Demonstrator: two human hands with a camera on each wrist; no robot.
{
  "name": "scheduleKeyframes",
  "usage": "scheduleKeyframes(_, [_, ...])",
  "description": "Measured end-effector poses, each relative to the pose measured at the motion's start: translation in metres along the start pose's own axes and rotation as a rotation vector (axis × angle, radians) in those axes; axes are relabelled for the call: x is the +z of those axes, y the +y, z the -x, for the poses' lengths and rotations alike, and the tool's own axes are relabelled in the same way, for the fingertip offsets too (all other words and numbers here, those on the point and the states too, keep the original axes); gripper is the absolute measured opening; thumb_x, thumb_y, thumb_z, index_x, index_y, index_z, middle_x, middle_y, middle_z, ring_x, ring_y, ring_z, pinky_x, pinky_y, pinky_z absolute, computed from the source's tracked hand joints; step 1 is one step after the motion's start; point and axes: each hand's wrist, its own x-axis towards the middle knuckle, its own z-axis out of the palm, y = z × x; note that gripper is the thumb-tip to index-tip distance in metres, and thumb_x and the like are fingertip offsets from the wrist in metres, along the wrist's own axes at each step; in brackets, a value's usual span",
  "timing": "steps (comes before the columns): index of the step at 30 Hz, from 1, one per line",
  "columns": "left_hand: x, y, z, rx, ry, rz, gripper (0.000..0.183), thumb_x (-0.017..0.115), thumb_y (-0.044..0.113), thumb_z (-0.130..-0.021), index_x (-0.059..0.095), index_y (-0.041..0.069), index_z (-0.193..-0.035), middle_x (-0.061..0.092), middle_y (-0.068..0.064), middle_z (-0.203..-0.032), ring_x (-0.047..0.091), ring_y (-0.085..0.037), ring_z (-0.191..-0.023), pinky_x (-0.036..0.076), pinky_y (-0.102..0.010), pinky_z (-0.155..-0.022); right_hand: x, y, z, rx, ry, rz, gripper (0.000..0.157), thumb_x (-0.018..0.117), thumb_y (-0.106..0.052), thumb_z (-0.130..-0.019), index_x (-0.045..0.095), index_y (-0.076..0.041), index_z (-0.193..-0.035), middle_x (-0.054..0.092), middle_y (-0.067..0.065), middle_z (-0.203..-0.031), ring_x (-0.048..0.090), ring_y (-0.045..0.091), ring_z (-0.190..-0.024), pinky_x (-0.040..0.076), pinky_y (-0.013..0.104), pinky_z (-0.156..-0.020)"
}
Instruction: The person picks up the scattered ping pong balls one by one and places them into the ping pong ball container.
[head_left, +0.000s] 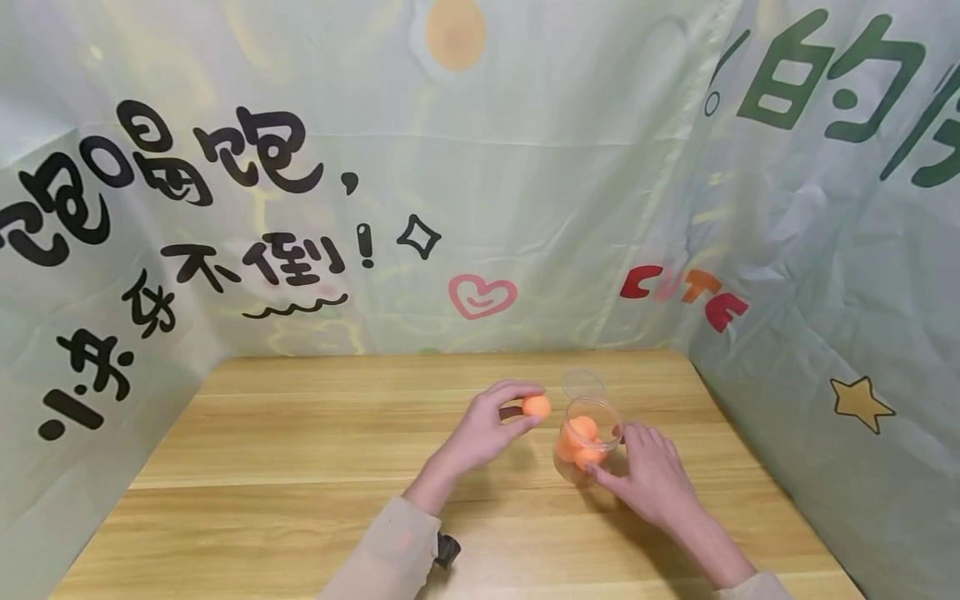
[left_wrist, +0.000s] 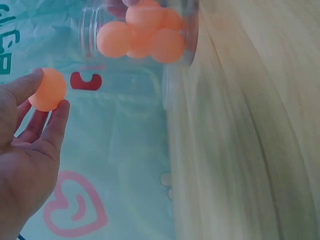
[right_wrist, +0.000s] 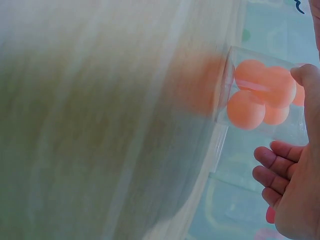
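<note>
My left hand (head_left: 480, 432) pinches an orange ping-pong ball (head_left: 536, 406) between thumb and fingertips, just left of the jar's mouth and above the table. In the left wrist view, the same ball (left_wrist: 48, 90) sits against the thumb and fingers. A clear round jar (left_wrist: 90, 31) stands upright with its mouth uncovered. Several orange balls (right_wrist: 246, 110) lie inside it. With thumb on the near side and fingers by the right rim, my right hand (head_left: 660, 477) holds the jar. Its other fingers (right_wrist: 277, 162) curl loosely beside the jar.
A clear round lid (head_left: 583, 383) lies on the table just behind the jar. The wooden table (head_left: 300, 450) is enclosed by printed cloth walls (head_left: 570, 192) at the back and both sides. A small black object (head_left: 447, 550) shows at my left sleeve.
</note>
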Motion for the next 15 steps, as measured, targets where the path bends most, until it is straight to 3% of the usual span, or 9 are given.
scheduleKeyframes(15, [0.018,0.006,-0.014,0.012,-0.088,-0.03,0.04,0.074,0.008,-0.098,0.067,0.008,-0.137,0.064,-0.006,-0.138,0.063,-0.016,-0.124,0.054,-0.029,-0.104,0.001,0.0,-0.001,0.001,-0.009,0.005,0.061,0.084,-0.048,-0.082,0.059,-0.002,-0.113,0.062,0.011,-0.104,0.058,0.036,-0.102,0.047,0.057,-0.09])
